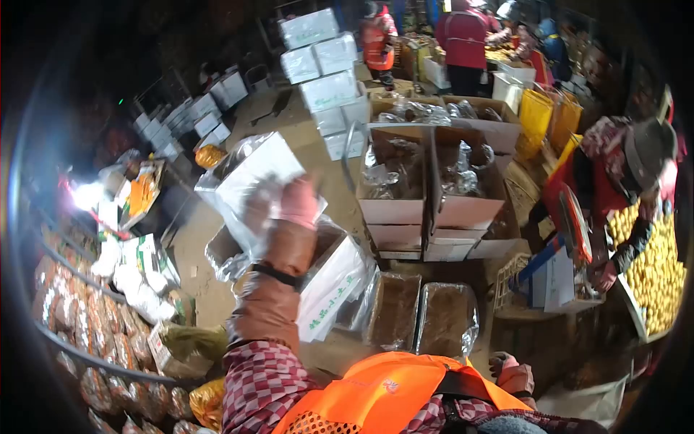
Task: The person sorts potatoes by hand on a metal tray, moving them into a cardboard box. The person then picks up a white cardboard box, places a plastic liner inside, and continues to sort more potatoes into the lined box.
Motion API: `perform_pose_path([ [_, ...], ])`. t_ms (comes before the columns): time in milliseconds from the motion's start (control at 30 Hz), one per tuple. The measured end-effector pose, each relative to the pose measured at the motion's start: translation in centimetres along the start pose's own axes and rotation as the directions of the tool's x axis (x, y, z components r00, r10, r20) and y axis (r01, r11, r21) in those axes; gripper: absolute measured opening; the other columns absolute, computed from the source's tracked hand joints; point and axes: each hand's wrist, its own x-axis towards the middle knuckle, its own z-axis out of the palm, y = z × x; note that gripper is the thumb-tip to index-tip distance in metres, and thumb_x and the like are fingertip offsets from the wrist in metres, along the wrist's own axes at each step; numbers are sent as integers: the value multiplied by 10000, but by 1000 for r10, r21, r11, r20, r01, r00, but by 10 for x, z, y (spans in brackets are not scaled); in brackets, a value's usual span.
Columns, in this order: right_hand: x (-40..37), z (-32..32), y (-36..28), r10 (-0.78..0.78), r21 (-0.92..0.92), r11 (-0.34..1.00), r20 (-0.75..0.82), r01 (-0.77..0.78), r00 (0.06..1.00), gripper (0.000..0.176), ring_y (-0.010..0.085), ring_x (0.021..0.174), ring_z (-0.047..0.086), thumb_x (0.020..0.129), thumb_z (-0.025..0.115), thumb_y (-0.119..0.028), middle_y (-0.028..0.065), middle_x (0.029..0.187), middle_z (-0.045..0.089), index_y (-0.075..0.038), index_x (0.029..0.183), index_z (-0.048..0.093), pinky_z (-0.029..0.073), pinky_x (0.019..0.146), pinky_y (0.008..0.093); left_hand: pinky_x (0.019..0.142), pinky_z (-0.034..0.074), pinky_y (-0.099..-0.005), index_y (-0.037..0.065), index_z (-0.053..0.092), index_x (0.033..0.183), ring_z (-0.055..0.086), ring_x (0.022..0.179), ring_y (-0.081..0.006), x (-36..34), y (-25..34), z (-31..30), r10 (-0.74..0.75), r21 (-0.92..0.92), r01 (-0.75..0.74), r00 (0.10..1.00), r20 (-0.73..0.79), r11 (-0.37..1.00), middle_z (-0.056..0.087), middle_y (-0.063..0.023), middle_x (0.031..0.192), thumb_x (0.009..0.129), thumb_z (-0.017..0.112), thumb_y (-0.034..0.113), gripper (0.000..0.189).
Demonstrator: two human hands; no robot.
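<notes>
My left hand (296,202), in a pink glove, reaches forward against a white carton (262,172) with a clear plastic liner. The carton is tilted, above other lined cartons. Motion smears the fingers, so their grip cannot be made out. Just below my forearm stands a white carton with green lettering (334,289). Low at the right of my orange vest, my right hand (512,375) hangs with its fingers curled in, and nothing shows in it. Two lined open cartons (447,318) lie between my hands.
Several open cartons (394,210) are stacked ahead, with a tall pile of white cartons (329,90) behind. At the right a person (614,166) bends beside a tray of small potatoes (650,271). Filled bags (94,325) lie at the left behind a curved rail. Other people stand farther back.
</notes>
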Motion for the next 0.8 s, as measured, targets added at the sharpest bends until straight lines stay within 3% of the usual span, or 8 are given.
perform_pose_path([
  [67,-7,4,4,-16,32,999,-41,17,999,300,175,675,608,860,721,-212,14,842,670,-101,1133,667,494,558,344,857,519,-455,124,648,1168,648,995,-346,37,-48,-29,-173,239,253,935,-309,937,671,-172,1027,874,626,240,317],
  [133,-14,8,9,-31,112,993,-29,34,999,289,156,646,587,855,732,-215,1,803,656,-102,1116,677,465,537,323,1003,440,-498,154,585,1275,580,1181,-293,28,-42,-120,-62,555,258,936,-347,791,660,-155,1151,867,655,300,439],
  [233,-18,16,37,-25,159,987,-28,29,999,301,120,574,524,854,748,-235,-16,747,634,-99,1116,688,414,504,296,962,492,-472,108,637,1190,639,1118,-351,64,-120,-92,-285,264,295,956,-75,919,671,-211,1167,862,677,269,367],
  [433,-47,-14,77,56,113,992,3,-56,998,451,157,713,589,862,745,-300,30,900,674,-86,1247,650,471,594,306,917,510,-437,58,685,1047,646,1077,-384,2,-46,-83,-242,185,237,970,6,954,681,-226,1106,838,720,217,265],
  [500,-46,-34,87,36,173,984,-15,-33,999,427,130,588,532,864,746,-288,7,742,630,-92,1233,657,423,522,296,885,510,-445,49,680,1048,647,1038,-400,-32,-15,-96,-222,206,230,973,-62,951,688,-227,1060,826,730,207,277],
  [633,-88,-90,64,-28,35,999,-29,29,999,419,124,599,520,861,749,-280,4,758,627,-92,1224,657,435,540,301,788,517,-440,-1,698,979,658,920,-407,-125,53,-119,-32,176,82,962,-271,981,693,-239,958,840,716,192,239],
  [767,-11,-154,138,-297,13,954,-97,300,950,449,210,839,645,840,750,-157,63,989,706,-39,1253,619,532,780,316,772,512,-436,-20,692,934,645,891,-391,-207,147,-162,60,143,-13,942,-331,990,685,-229,903,784,773,183,265],
  [800,-5,-174,131,-197,246,948,-50,203,979,446,228,985,642,840,720,-63,91,1110,694,2,1263,596,517,901,318,785,520,-422,-30,679,929,649,875,-372,-222,151,-162,235,123,-201,865,-443,972,682,-203,915,737,799,114,269],
])
